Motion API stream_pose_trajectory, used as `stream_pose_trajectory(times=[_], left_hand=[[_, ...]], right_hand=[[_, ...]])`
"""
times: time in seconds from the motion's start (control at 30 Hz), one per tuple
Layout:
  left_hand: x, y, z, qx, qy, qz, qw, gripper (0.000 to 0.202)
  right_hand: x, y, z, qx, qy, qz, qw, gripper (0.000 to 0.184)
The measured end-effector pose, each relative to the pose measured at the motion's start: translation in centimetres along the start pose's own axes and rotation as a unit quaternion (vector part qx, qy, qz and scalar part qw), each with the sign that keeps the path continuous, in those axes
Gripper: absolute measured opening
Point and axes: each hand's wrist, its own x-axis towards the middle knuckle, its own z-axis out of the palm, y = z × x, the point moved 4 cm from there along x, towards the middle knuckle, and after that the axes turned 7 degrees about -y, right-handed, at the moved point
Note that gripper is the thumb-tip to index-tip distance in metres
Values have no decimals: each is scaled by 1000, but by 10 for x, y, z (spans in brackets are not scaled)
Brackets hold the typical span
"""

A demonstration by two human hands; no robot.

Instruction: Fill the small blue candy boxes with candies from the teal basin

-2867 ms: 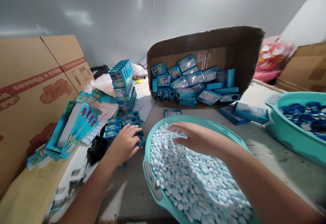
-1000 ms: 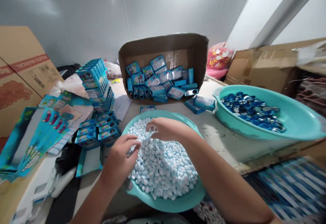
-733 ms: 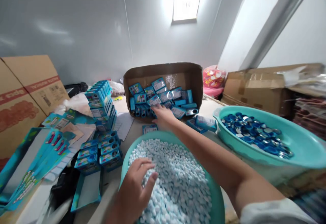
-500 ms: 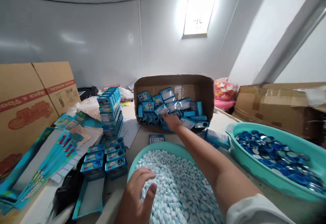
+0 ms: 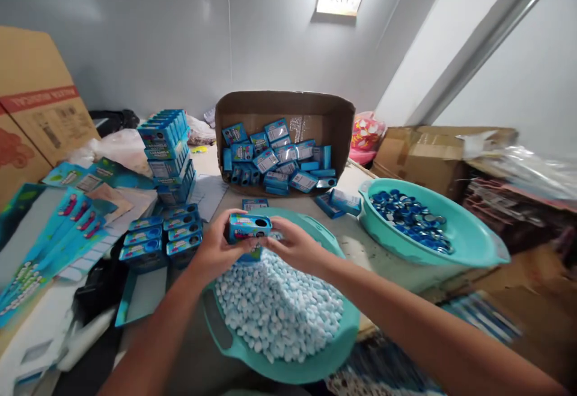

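Observation:
Both my hands hold a small blue candy box (image 5: pixel 247 223) over the near edge of the pile. My left hand (image 5: pixel 217 244) is wrapped round its left end, and my right hand (image 5: pixel 293 244) grips its right end. A dark round opening shows on the top of the box. Directly below is a turquoise basin (image 5: pixel 311 371) heaped with pale blue and white candies (image 5: pixel 279 309). Behind it an open cardboard carton (image 5: pixel 283 101), tipped toward me, is filled with similar blue boxes (image 5: pixel 286 154). Another blue box (image 5: pixel 255 204) lies between carton and basin.
At right stands a second turquoise basin (image 5: pixel 473 228) with blue and silver round pieces (image 5: pixel 406 219). Stacked blue boxes (image 5: pixel 166 149), rows of boxes (image 5: pixel 184 228) and a shallow blue tray (image 5: pixel 146 291) are on the left. Cardboard boxes (image 5: pixel 424 152) stand at right.
My right hand has come back from the carton to above the candy basin. My left hand has risen to meet it, and both now hold a candy box. The view has tilted down.

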Motion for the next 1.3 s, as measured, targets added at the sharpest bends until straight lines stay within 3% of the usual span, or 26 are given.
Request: stream_pose_trajectory(times=[0.1, 0.2, 0.33, 0.43, 0.63, 0.8, 1.0, 1.13, 1.3], left_hand=[[-4, 2, 3, -17, 90, 40, 995, 51], [-7, 0, 6, -32, 144, 57, 987, 51], [-5, -2, -1, -69, 227, 83, 968, 55], [-3, -4, -7, -92, 266, 79, 956, 57], [-3, -16, -15, -177, 278, 33, 944, 58], [-2, -18, -17, -208, 269, 41, 940, 58], [-6, -19, -17, -229, 250, 32, 940, 60], [-9, -21, -16, -204, 234, 21, 950, 60], [-12, -15, -16, -141, 229, 17, 963, 57]], right_hand=[[-12, -1, -4, -120, 0, 12, 993, 28], [-27, -20, 9, -192, -41, -9, 981, 28], [-42, -58, 49, -276, -68, -144, 948, 33], [-39, -68, 75, -299, -106, -228, 920, 39], [-36, -68, 86, -314, -139, -209, 916, 38], [-42, -73, 89, -312, -162, -226, 909, 35], [-43, -58, 94, -302, -201, -245, 899, 35], [-44, -42, 84, -284, -223, -259, 896, 40], [-43, -9, 57, -314, -220, -225, 896, 41]])
